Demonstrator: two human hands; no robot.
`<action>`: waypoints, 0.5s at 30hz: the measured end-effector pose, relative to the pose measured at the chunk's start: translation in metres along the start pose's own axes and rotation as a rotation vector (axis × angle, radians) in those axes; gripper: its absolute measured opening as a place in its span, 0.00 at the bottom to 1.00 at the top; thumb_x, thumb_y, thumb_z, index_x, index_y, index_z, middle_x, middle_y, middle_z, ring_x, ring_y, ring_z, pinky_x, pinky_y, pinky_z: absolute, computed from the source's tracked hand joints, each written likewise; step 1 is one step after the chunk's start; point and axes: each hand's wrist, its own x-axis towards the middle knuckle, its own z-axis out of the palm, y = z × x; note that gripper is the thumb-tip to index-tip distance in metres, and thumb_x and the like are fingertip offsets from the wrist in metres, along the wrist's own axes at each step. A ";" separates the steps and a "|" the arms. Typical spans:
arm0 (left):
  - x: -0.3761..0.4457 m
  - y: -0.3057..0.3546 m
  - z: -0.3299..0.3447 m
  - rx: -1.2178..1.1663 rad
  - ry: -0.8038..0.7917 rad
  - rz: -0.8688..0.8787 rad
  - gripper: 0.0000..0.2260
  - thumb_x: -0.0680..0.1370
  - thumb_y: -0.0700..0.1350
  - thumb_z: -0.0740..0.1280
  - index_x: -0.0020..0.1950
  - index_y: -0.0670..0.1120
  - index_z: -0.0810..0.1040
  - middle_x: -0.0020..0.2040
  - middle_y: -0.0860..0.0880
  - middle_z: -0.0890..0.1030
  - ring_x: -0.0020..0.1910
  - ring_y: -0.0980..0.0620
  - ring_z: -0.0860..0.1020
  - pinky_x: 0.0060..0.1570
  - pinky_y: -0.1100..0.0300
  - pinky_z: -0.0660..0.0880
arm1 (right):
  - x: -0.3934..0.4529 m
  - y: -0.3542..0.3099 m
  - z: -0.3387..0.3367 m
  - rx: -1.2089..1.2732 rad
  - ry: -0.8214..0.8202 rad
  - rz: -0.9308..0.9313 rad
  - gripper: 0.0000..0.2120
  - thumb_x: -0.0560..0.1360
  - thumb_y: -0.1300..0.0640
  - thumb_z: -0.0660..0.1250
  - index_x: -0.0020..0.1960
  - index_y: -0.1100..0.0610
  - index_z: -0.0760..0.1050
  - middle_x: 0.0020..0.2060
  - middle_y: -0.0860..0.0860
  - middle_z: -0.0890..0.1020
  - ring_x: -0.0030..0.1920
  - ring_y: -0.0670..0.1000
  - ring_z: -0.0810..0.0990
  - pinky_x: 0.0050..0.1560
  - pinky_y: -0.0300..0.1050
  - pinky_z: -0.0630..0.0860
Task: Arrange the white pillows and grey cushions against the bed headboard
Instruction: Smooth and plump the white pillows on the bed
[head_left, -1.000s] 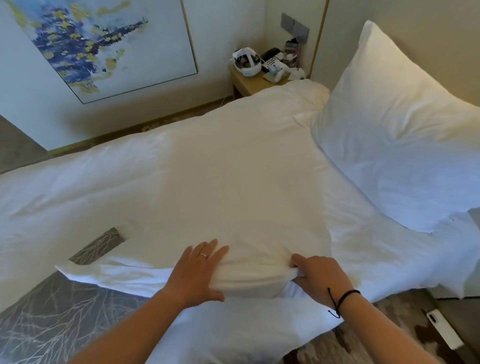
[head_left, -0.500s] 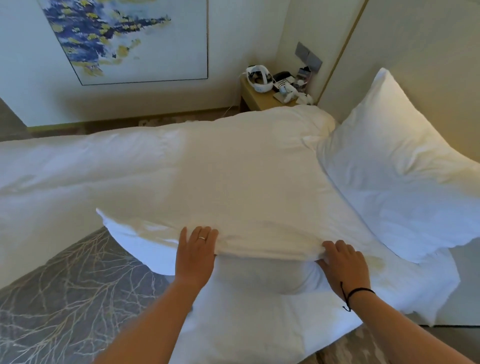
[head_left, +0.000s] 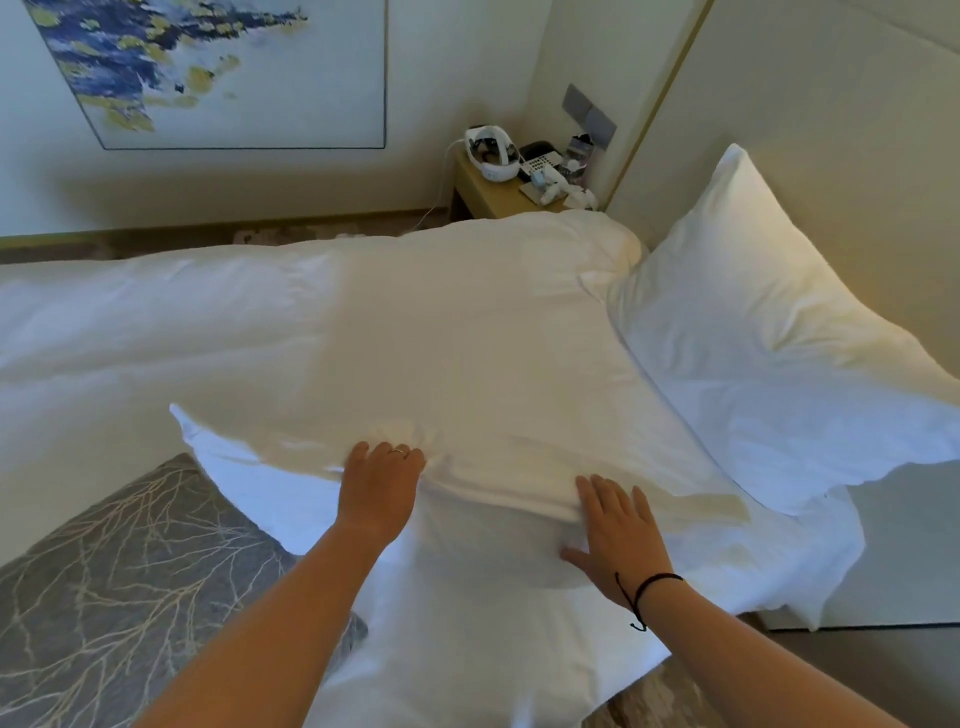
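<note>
White bedding covers the bed (head_left: 260, 332); the padded headboard (head_left: 831, 104) rises at far right, with 1 white pillow (head_left: 753, 353) propped against it. A 2nd soft, crumpled pillow (head_left: 441, 364) lies flat, long axis left to right, directly beyond both hands. The left hand (head_left: 382, 483) bunches its near edge with curled fingers; the right hand (head_left: 618, 525) presses flat, fingers spread, nearer the headboard.

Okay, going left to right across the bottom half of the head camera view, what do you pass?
Grey patterned cushion → left hand gripping the near white pillow → right hand flat on that pillow → second white pillow leaning against the headboard.
</note>
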 end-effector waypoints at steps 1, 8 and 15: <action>0.002 0.001 0.000 0.014 0.007 0.005 0.09 0.77 0.39 0.62 0.49 0.51 0.78 0.43 0.52 0.81 0.46 0.49 0.78 0.54 0.53 0.69 | 0.002 0.001 -0.001 0.000 -0.022 -0.004 0.43 0.76 0.34 0.57 0.79 0.55 0.42 0.78 0.52 0.53 0.77 0.53 0.50 0.77 0.56 0.44; 0.025 0.027 -0.003 0.075 -0.040 0.073 0.17 0.77 0.37 0.55 0.62 0.49 0.73 0.52 0.48 0.80 0.55 0.45 0.77 0.62 0.49 0.66 | 0.012 0.021 0.004 0.054 -0.050 0.047 0.37 0.78 0.37 0.56 0.79 0.54 0.47 0.78 0.50 0.56 0.77 0.50 0.52 0.77 0.54 0.44; 0.042 0.046 -0.004 0.095 -0.115 0.044 0.15 0.80 0.41 0.60 0.66 0.47 0.71 0.61 0.46 0.78 0.62 0.44 0.73 0.69 0.46 0.61 | 0.052 0.050 0.025 0.054 0.061 -0.005 0.22 0.75 0.37 0.61 0.63 0.48 0.68 0.60 0.46 0.76 0.61 0.51 0.74 0.67 0.48 0.62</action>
